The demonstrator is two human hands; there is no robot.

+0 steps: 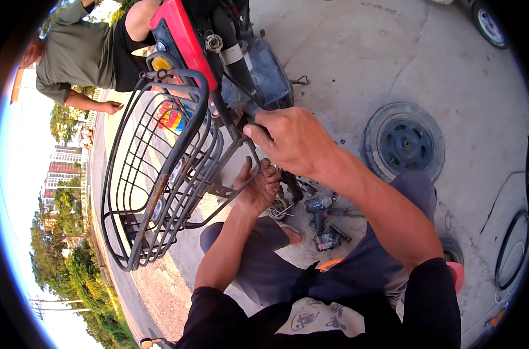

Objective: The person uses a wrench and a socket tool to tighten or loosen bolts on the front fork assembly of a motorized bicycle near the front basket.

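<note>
A dark metal wire basket, rusty along its rim, is fixed to the front of a red and black motorbike or scooter that stands before me. My left hand is curled round a thin black support bar of the basket, thumb up. Just above it, my right hand is closed with its fingertips at the vehicle's front frame, beside the joint of the bars. Whatever it pinches is hidden behind the thumb and fingers.
A cordless power tool lies on the concrete between my legs, near loose small parts. A wheel with tyre lies flat to the right. Black rings lie farther right. Beyond the vehicle, at left, is another person. A car wheel shows far right.
</note>
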